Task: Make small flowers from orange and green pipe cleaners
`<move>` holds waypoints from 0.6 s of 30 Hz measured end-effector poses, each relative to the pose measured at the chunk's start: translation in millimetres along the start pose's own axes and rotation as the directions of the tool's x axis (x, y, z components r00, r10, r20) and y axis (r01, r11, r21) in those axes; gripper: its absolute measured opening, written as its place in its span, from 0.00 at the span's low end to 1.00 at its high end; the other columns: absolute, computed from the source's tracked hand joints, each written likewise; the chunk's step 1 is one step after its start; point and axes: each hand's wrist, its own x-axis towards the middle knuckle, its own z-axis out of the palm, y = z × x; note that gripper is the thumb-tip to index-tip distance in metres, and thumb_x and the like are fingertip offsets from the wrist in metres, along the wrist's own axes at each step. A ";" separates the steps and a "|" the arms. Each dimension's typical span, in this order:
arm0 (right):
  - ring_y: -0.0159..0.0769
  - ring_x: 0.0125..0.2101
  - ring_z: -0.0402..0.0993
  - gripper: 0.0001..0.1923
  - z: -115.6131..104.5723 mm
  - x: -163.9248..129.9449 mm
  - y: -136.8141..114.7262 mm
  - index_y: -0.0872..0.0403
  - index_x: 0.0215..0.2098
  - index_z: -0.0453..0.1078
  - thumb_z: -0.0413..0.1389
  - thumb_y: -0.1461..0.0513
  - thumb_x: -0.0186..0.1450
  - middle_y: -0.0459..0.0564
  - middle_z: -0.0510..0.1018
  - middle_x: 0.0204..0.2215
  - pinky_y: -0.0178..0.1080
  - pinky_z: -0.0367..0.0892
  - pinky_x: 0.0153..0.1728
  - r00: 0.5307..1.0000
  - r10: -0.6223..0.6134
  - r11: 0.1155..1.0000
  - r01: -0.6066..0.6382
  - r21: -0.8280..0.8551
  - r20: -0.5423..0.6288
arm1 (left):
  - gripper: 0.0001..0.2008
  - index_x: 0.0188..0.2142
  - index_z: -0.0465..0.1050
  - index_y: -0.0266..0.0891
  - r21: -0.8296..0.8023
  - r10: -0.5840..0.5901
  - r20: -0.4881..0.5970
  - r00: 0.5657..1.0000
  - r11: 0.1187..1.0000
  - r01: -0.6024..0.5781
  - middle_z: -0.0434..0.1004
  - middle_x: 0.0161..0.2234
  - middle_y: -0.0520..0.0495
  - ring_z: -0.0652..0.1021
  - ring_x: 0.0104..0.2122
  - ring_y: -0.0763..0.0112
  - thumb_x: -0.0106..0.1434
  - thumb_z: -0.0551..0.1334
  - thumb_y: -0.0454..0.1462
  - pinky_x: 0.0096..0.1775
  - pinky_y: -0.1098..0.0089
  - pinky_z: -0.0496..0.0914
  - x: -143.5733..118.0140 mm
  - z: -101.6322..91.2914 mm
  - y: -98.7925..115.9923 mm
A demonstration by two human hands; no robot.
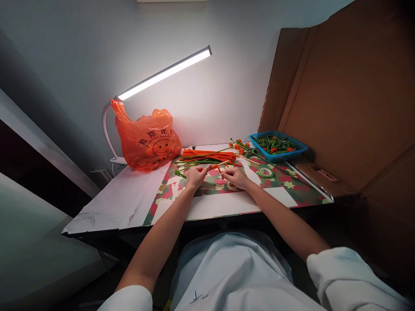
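At the table's middle, on the patterned mat (292,190): both hands met over a small orange piece.
Item in hand: a short orange pipe cleaner (219,166), partly coiled, lay between the two hands just above the mat.
Left hand (196,176): fingers were pinched on the near end of the orange pipe cleaner, forefinger stretched along it.
Right hand (236,177): fingers were curled in at the other end of the same piece; a full grip there could not be confirmed, as the fingertips were too small to read.
Handling, judged: the piece appeared very light, soft and fuzzy on the outside, with a bendable core that keeps the shape given; not fragile, not slippery.
Hold point, judged: best taken at the ends, close to the bend being formed; a pinch between thumb and forefinger seemed sufficient.
Stock: a bundle of orange and green stems (207,156) lay just behind the hands.
Tape: a green tape roll (266,172) sat on the mat, right of the right hand.
Basket: a blue basket (303,147) with green and red bits stood at the far right.
Other: an orange plastic bag (147,140) stood far left under a lit desk lamp (165,72).
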 end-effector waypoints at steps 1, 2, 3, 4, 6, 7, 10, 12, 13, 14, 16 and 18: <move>0.24 0.14 0.51 0.22 -2.3 0.9 -0.5 0.55 0.22 0.69 0.58 0.43 0.54 0.40 0.58 0.14 0.32 0.50 0.15 0.999 0.033 0.999 -0.033 0.024 0.001 | 0.28 0.15 0.59 0.39 -0.067 0.006 0.023 1.000 0.998 -0.004 0.55 0.14 0.52 0.60 0.20 0.73 0.55 0.55 0.59 0.26 0.70 0.54 0.6 -0.4 0.3; 0.25 0.14 0.51 0.23 -4.9 2.0 -1.1 0.55 0.23 0.69 0.58 0.43 0.53 0.40 0.58 0.14 0.32 0.50 0.15 0.998 0.062 0.997 -0.062 0.050 -0.002 | 0.28 0.15 0.58 0.40 -0.124 0.019 0.042 0.999 0.992 -0.013 0.54 0.14 0.53 0.59 0.20 0.74 0.54 0.54 0.60 0.25 0.70 0.54 1.1 -0.8 0.9; 0.24 0.14 0.51 0.24 -7.7 3.2 -1.7 0.55 0.23 0.70 0.58 0.42 0.52 0.40 0.57 0.13 0.32 0.50 0.15 0.997 0.081 0.994 -0.080 0.075 -0.011 | 0.28 0.15 0.58 0.40 -0.166 0.034 0.057 0.998 0.986 -0.024 0.53 0.15 0.53 0.59 0.20 0.74 0.54 0.54 0.60 0.25 0.70 0.53 1.3 -1.2 1.7; 0.24 0.14 0.50 0.24 -10.4 4.4 -2.2 0.55 0.23 0.70 0.58 0.42 0.52 0.39 0.56 0.13 0.32 0.49 0.15 0.995 0.089 0.992 -0.085 0.097 -0.033 | 0.28 0.15 0.57 0.40 -0.191 0.047 0.071 0.996 0.981 -0.032 0.53 0.15 0.53 0.58 0.20 0.75 0.54 0.55 0.60 0.25 0.70 0.53 1.3 -1.5 2.6; 0.24 0.15 0.47 0.25 -15.0 6.7 -2.8 0.55 0.21 0.69 0.59 0.42 0.51 0.39 0.54 0.12 0.32 0.46 0.15 0.991 0.086 0.990 -0.074 0.119 -0.103 | 0.28 0.15 0.56 0.39 -0.207 0.072 0.100 0.992 0.977 -0.050 0.51 0.15 0.54 0.57 0.19 0.76 0.54 0.55 0.59 0.24 0.70 0.52 0.6 -2.2 4.7; 0.24 0.15 0.47 0.24 -16.7 7.7 -2.8 0.55 0.21 0.69 0.60 0.42 0.51 0.39 0.54 0.12 0.32 0.44 0.16 0.987 0.085 0.991 -0.069 0.117 -0.140 | 0.28 0.15 0.56 0.39 -0.206 0.088 0.119 0.989 0.977 -0.062 0.50 0.15 0.54 0.56 0.19 0.76 0.54 0.55 0.59 0.24 0.71 0.52 0.0 -2.5 5.7; 0.24 0.16 0.45 0.24 -20.0 9.6 -2.8 0.55 0.19 0.68 0.61 0.43 0.49 0.39 0.53 0.12 0.33 0.42 0.17 0.971 0.106 0.990 -0.085 0.109 -0.214 | 0.28 0.14 0.58 0.39 -0.186 0.143 0.183 0.973 0.977 -0.108 0.49 0.15 0.54 0.56 0.19 0.76 0.54 0.56 0.59 0.24 0.71 0.51 -1.4 -3.8 7.0; 0.24 0.17 0.46 0.24 -21.6 9.7 -3.4 0.55 0.18 0.68 0.62 0.43 0.47 0.40 0.55 0.13 0.34 0.43 0.17 0.963 0.115 0.990 -0.090 0.109 -0.243 | 0.28 0.14 0.56 0.39 -0.164 0.180 0.230 0.956 0.976 -0.145 0.49 0.15 0.54 0.55 0.19 0.77 0.55 0.56 0.58 0.24 0.71 0.50 -1.7 -4.6 6.4; 0.25 0.17 0.47 0.24 -22.4 9.4 -3.9 0.55 0.17 0.68 0.63 0.43 0.46 0.41 0.57 0.13 0.34 0.44 0.18 0.961 0.110 0.990 -0.084 0.110 -0.255 | 0.28 0.14 0.56 0.39 -0.147 0.200 0.252 0.947 0.975 -0.167 0.49 0.15 0.55 0.55 0.19 0.77 0.55 0.56 0.58 0.24 0.71 0.49 -1.8 -4.9 5.8; 0.25 0.18 0.50 0.25 -23.2 8.9 -4.5 0.56 0.16 0.68 0.64 0.43 0.45 0.42 0.60 0.14 0.34 0.46 0.18 0.958 0.101 0.991 -0.075 0.108 -0.268 | 0.28 0.14 0.55 0.39 -0.124 0.220 0.271 0.937 0.973 -0.192 0.48 0.15 0.55 0.54 0.19 0.77 0.56 0.56 0.57 0.25 0.71 0.48 -1.8 -5.2 4.9; 0.27 0.19 0.54 0.25 -24.1 7.2 -5.5 0.56 0.16 0.68 0.64 0.43 0.44 0.44 0.64 0.16 0.34 0.50 0.20 0.955 0.072 0.994 -0.047 0.094 -0.288 | 0.27 0.14 0.55 0.38 -0.054 0.243 0.289 0.926 0.970 -0.238 0.47 0.16 0.55 0.53 0.19 0.77 0.57 0.56 0.55 0.25 0.70 0.47 -1.9 -5.3 3.3; 0.28 0.20 0.56 0.24 -23.0 5.3 -5.4 0.56 0.16 0.69 0.64 0.43 0.45 0.45 0.65 0.16 0.35 0.53 0.21 0.952 0.033 0.998 -0.015 0.062 -0.305 | 0.26 0.14 0.56 0.38 0.046 0.238 0.274 0.932 0.965 -0.260 0.48 0.16 0.55 0.52 0.19 0.77 0.57 0.57 0.54 0.25 0.70 0.47 -2.1 -4.8 2.1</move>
